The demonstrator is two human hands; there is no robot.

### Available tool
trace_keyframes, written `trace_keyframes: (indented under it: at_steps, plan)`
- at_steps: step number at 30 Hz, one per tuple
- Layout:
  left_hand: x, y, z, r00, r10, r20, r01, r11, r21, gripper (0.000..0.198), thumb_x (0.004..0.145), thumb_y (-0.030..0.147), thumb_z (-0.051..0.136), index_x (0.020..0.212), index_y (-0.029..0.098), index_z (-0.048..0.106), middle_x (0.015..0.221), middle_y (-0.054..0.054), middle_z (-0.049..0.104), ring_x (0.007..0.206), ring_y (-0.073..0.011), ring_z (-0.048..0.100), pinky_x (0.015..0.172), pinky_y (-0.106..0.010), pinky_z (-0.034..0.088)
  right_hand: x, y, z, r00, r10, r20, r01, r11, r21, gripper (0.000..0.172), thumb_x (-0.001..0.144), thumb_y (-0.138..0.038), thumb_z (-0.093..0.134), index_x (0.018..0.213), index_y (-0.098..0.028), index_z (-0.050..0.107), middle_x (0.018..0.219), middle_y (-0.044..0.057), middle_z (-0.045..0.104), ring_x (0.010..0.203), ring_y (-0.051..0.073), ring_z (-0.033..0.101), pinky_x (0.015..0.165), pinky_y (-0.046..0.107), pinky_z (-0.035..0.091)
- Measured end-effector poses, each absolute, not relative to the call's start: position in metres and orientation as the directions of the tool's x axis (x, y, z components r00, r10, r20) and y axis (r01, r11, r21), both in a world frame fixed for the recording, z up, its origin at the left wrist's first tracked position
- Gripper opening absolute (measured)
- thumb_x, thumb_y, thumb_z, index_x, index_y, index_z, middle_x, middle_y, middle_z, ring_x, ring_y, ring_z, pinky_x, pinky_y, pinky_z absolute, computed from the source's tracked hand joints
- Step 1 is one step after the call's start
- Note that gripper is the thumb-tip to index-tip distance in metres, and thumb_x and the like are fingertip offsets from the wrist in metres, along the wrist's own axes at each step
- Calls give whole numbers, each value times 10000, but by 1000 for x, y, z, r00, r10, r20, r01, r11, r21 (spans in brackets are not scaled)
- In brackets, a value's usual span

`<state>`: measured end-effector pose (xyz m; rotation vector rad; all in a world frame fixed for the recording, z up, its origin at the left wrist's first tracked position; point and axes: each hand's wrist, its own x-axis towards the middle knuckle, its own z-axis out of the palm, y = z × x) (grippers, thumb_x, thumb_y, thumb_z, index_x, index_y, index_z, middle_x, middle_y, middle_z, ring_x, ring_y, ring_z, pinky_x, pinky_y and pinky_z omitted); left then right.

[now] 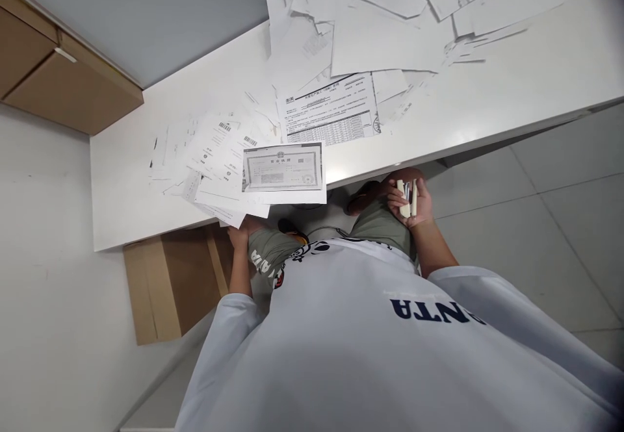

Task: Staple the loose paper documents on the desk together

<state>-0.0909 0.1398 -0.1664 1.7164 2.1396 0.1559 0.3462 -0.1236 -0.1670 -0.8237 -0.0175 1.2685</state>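
My left hand [238, 234] is closed on the lower edge of a fanned stack of papers [219, 159], held at the front edge of the white table [511, 88]. The top sheet is a bordered certificate [283, 167]. My right hand [410, 199] rests over my lap just below the table edge, its fingers wrapped round a small cream stapler [406, 198]. Most of the left hand's fingers are hidden under the papers.
Many loose printed sheets [370, 23] lie scattered over the table's far part, among them a form with a table [331, 117]. A cardboard box [173, 282] stands under the table at the left. A wooden cabinet [53, 75] is at the upper left, with tiled floor [560, 224] at the right.
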Motion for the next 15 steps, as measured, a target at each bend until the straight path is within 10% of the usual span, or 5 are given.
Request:
trace_keyframes:
  at_steps: [9,15]
  plan:
    - [-70,82,-162,-215,942,-257,935,275,224,938,871,509,570,1548,29,132,1585,-313,209,1455,-418,287,1148,-525,318,347,-123,-165,345,811,-472,-839,42,-543,463,901,-612,461,975,-192,641,615,-56,358,458,91,202,387,214,295]
    - [-58,52,-156,58,974,-219,994,-35,107,740,889,463,536,1510,113,339,1604,-208,265,1507,-394,132,1180,-615,195,351,-124,-171,290,867,-406,-899,101,-427,477,901,-573,494,1012,-122,605,634,-75,346,462,65,159,398,198,279]
